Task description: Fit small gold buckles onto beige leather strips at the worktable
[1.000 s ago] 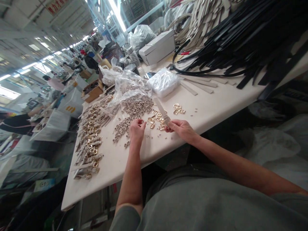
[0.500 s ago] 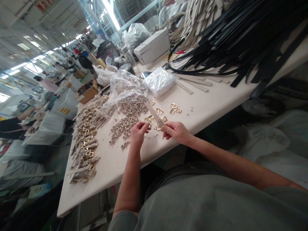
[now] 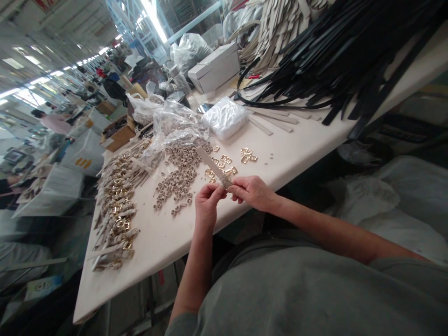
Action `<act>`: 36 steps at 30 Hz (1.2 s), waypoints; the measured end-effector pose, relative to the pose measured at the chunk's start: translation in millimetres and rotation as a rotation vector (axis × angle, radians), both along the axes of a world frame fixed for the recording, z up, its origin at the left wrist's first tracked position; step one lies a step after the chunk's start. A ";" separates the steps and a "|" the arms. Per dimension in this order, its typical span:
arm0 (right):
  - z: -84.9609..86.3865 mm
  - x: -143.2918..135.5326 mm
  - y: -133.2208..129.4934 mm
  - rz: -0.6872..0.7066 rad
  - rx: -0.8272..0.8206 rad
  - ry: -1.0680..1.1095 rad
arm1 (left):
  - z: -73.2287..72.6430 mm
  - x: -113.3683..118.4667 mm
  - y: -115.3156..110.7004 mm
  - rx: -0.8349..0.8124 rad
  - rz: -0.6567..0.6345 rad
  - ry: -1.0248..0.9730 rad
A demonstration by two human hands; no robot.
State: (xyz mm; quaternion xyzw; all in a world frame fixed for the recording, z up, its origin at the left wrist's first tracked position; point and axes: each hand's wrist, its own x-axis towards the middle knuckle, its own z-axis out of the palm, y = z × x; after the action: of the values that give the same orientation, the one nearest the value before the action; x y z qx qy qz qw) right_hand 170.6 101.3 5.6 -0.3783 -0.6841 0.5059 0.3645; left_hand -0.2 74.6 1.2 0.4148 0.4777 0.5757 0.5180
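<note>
A short beige strap (image 3: pixel 209 161) slants up and away over the table, its lower end in my closed right hand (image 3: pixel 255 192). Thumb and fingers of my left hand (image 3: pixel 206 201) are pinched at that same lower end, touching the strap beside the right fingertips. A gold buckle seems to sit by the fingers, but they partly cover that end. Gold buckles (image 3: pixel 226 159) lie loose just beyond my hands, with another small group of buckles (image 3: pixel 248 155) to the right. Left of the strap spreads a heap of small beige strap loops (image 3: pixel 178 176).
Beige straps with gold buckles (image 3: pixel 121 212) are piled along the table's left side. Behind are a clear plastic bag (image 3: pixel 175 122), a white wrapped packet (image 3: pixel 224 117) and a white box (image 3: pixel 215 69). Black straps (image 3: pixel 325 60) cover the back right. A person (image 3: pixel 54 121) is far left.
My left hand has moved right, from apart to meeting the strap's lower end at my right hand. The whole view has shifted slightly, with the table sliding left.
</note>
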 end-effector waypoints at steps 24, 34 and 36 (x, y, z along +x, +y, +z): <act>11.5 26.0 17.6 0.496 -0.134 -0.143 | -0.8 -23.5 18.3 -0.129 -0.538 0.093; 6.2 20.4 18.0 0.316 0.104 -0.173 | -9.4 -13.8 19.5 -0.116 -0.283 0.005; 1.5 17.2 19.5 0.278 0.086 -0.157 | -11.4 -8.4 15.5 -0.104 -0.146 -0.013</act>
State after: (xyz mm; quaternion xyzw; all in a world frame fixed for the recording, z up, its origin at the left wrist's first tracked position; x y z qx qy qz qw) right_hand 187.8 120.9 7.1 -0.3021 -0.7774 0.4906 0.2524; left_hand -8.7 90.1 -10.1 0.4174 0.4718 0.5135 0.5827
